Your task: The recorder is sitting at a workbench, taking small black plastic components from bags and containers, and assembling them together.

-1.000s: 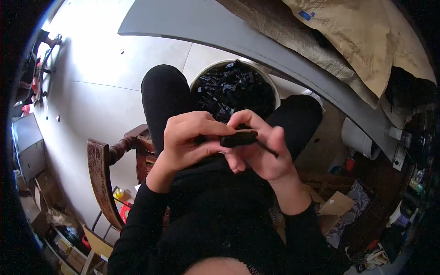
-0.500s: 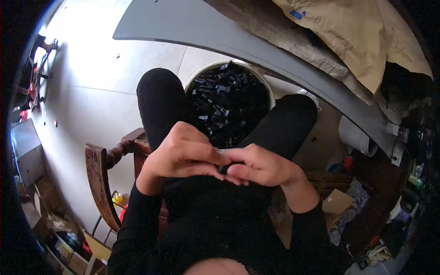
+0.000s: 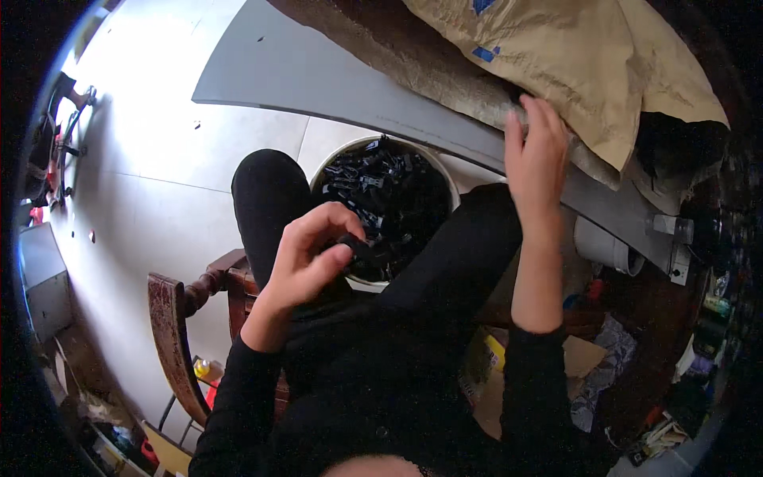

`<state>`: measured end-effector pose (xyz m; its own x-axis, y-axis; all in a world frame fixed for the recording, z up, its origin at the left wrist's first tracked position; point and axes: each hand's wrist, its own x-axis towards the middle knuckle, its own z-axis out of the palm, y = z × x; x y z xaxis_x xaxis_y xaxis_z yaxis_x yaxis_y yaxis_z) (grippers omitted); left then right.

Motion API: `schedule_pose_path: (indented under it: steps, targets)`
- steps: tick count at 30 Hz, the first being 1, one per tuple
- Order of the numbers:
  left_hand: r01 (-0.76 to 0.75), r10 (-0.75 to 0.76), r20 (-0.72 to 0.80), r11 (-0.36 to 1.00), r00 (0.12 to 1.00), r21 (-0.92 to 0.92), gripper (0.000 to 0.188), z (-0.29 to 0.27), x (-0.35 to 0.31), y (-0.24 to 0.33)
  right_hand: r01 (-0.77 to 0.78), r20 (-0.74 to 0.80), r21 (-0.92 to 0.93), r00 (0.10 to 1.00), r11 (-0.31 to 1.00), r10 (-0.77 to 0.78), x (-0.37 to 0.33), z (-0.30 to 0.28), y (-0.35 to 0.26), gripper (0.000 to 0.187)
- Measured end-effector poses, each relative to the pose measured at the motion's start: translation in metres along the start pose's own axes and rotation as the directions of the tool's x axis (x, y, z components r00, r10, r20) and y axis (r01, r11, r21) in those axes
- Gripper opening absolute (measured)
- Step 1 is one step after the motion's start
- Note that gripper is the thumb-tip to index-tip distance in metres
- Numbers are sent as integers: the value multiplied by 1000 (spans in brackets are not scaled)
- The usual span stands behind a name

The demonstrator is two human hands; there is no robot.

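My left hand (image 3: 306,258) is above my lap at the near rim of a round pale bucket (image 3: 457,195). Its thumb and fingers close on a small black piece (image 3: 354,243) whose exact kind I cannot make out. Many glossy black plastic parts (image 3: 377,179) fill the bucket, which stands between my knees. My right hand (image 3: 539,155) is raised over the grey tabletop, fingers stretched and thumb apart, with nothing seen in it. Its fingertips reach the edge of a tan paper sack (image 3: 572,71), by a dark gap under the paper.
The grey tabletop (image 3: 270,71) slants across the far side, over the bucket's far edge. A worn wooden chair (image 3: 171,326) is at my left. Cardboard pieces (image 3: 584,358) lie low at the right, near a white pail (image 3: 600,246). Boxes (image 3: 44,278) stand at the far left.
My hands have parted from each other. The right one has moved up and right to the paper sack, while the left has stayed over my lap with the black piece. The view has shifted slightly.
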<state>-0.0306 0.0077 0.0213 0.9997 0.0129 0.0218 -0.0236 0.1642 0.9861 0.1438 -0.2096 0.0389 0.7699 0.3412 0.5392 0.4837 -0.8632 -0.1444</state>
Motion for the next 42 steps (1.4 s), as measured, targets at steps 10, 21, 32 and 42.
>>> schedule_pose_path:
  steps: [10, 21, 32, 42]
  targets:
    - [129, -136, -47, 982, 990, -134, 27, 12, 5, -19, -211, 158, 539, 976, 815, 148, 4, 28, -44, 25]
    - [41, -149, -123, 784, 981, -619, 21, 24, 18, -6, -557, 556, 774, 826, -302, -98, -60, -26, -89, 35]
    - [-255, 270, -18, 927, 963, 275, 26, 21, 12, 11, -762, 749, 639, 648, -108, -139, -63, -40, -94, 20]
    - [-347, 497, -119, 738, 860, 579, 35, 35, 0, -5, -681, 762, 470, 634, -561, -131, -85, -19, -100, 10]
